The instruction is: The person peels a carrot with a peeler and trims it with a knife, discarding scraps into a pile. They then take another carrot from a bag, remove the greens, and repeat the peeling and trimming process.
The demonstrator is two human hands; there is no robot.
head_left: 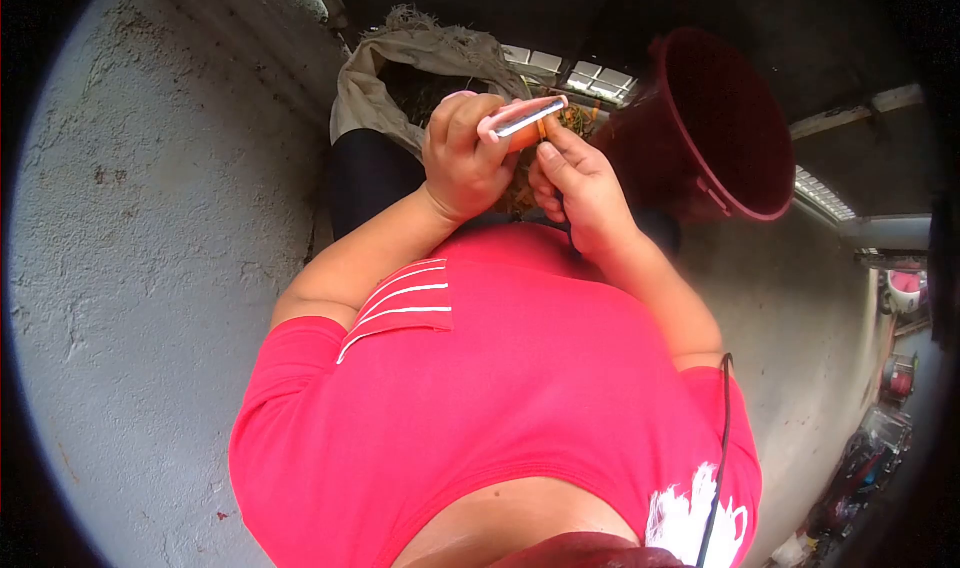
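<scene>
My left hand (466, 158) is closed around what looks like a phone in a pink case (524, 116), seen nearly edge-on and tilted, its bright face toward me. Close beside its lower edge is my right hand (585, 183), thumb and forefinger pinched together. A small thin orange-brown piece shows at those fingertips, too little of it to name. Beyond and below both hands stands an open whitish woven sack (365, 93) with a frayed rim. Dark and orange-green plant bits show inside it, partly hidden by my hands.
A large dark red bucket (640, 143) is tilted at the right, its mouth facing right. A rough grey wall (160, 248) runs along my left. Slotted openings let in light at the back. Assorted items lie at the far right edge. A dark cord (722, 438) hangs over my right shoulder.
</scene>
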